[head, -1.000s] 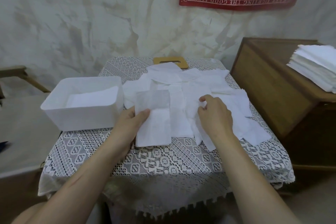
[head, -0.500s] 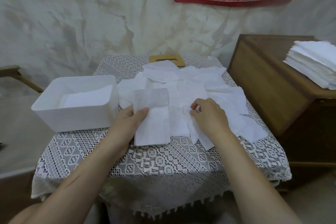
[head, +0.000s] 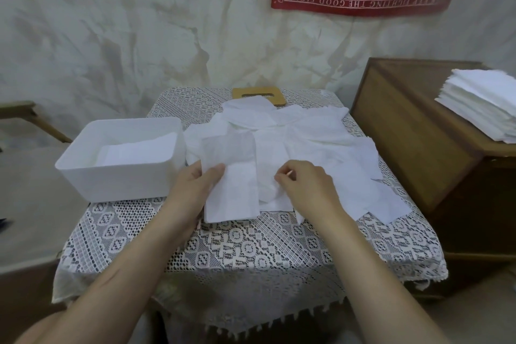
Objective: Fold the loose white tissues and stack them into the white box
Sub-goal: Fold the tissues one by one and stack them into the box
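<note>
A folded white tissue (head: pixel 234 176) lies upright at the table's middle, on top of a spread of loose white tissues (head: pixel 312 145). My left hand (head: pixel 192 193) holds its left edge, thumb on top and fingers under it. My right hand (head: pixel 307 187) rests on the loose tissues just right of it, fingertips curled and pinching at a tissue edge. The white box (head: pixel 120 173) stands at the left of the table, with folded tissues (head: pixel 139 149) lying inside.
A lace cloth (head: pixel 251 254) covers the small table. A wooden lid (head: pixel 258 93) lies at the far edge, partly under tissues. A wooden cabinet (head: pixel 418 148) at the right bears a tall stack of white tissues (head: pixel 483 103). A wall stands close behind.
My right hand has slid left across the loose tissues toward the folded one, its fingers curling in. My left hand has kept its hold on the folded tissue.
</note>
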{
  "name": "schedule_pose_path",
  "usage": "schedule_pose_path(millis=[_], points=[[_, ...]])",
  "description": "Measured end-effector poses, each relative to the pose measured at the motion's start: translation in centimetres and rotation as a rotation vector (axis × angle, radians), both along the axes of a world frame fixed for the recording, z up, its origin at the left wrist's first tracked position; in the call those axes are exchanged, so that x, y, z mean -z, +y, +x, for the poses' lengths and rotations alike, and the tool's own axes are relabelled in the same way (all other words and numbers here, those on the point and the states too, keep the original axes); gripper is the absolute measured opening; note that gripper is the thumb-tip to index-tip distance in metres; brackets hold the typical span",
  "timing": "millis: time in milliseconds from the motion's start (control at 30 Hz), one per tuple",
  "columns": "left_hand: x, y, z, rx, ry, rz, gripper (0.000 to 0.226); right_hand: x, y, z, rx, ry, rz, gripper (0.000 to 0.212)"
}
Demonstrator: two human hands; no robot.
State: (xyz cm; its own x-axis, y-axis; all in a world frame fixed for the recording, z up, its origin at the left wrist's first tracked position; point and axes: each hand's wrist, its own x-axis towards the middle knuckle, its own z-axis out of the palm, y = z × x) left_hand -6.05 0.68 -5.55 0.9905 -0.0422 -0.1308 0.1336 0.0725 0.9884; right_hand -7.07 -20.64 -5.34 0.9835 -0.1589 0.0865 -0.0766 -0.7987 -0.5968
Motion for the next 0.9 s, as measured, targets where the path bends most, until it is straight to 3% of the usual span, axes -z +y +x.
schedule_pose_path(millis=[167,400,700,900], points=[[0.0,0.2,-0.1,0.021,0.000,0.003,0.016,0.5,-0.4,1.7,0.117,0.042,-0.048,0.043],[0.1,0.2,0.0,0.018,-0.005,0.012,0.014,0.4,-0.6,2.2,0.133,-0.053,0.064,0.009],[0.1,0.0,-0.1,0.015,-0.004,0.013,0.016,-0.2,-1.0,1.6,0.074,-0.168,0.406,0.008],[0.2,-0.1,-0.1,0.018,-0.013,0.009,0.016,0.0,-1.0,1.3,0.021,-0.077,0.324,0.006]])
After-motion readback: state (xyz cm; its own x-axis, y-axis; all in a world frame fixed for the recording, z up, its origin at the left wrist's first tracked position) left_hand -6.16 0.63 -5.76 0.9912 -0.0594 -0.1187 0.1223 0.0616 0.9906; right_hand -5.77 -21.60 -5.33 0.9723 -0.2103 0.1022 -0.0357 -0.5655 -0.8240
